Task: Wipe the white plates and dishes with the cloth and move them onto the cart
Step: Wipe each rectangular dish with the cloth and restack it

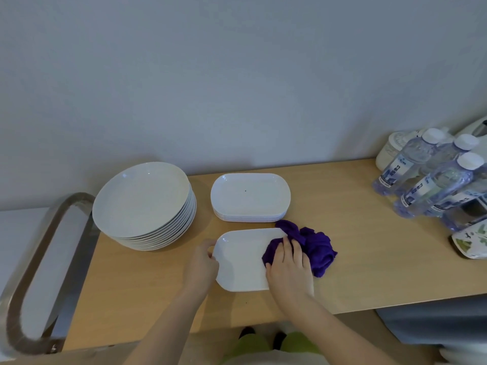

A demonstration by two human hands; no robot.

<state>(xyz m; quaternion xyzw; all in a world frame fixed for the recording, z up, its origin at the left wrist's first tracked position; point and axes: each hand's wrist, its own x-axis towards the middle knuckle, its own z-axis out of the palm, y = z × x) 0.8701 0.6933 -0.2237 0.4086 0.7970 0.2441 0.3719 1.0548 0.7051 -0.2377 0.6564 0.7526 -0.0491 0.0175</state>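
Note:
A white oblong dish [241,262] lies on the wooden table [355,246] in front of me. My left hand [201,264] grips its left rim. My right hand [288,267] presses a purple cloth [313,246] onto the dish's right end, fingers spread over the cloth. Behind it sits a stack of several white oblong dishes [250,196], the top one with a small dark speck. A taller stack of several round white plates [145,204] stands at the left end of the table.
A metal cart handle [39,264] curves along the table's left end. Several water bottles [432,177] and a white jar [392,151] crowd the right back corner. A patterned packet [471,243] lies at the right edge.

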